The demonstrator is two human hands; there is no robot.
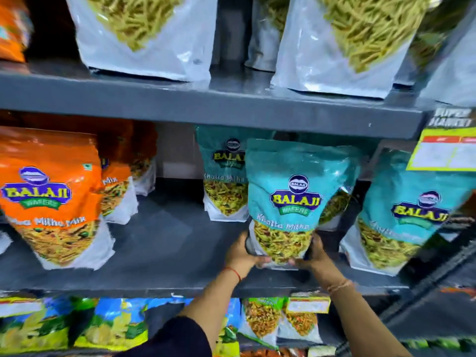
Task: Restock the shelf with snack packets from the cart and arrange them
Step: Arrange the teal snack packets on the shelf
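Observation:
A teal Balaji Khatta Mitha packet (296,199) stands upright on the middle grey shelf (167,256). My left hand (242,253) grips its lower left corner and my right hand (313,256) grips its lower right corner. Another teal packet (224,176) stands behind it to the left, and a third teal packet (401,215) leans at the right. Orange Balaji Mix packets (51,199) stand at the left of the same shelf. The cart is out of view.
The upper shelf holds large clear-and-white pouches of green sticks (144,34). A yellow price tag (445,150) hangs at the right. Blue and green packets (103,323) fill the lower shelf. Bare shelf shows between the orange and teal packets.

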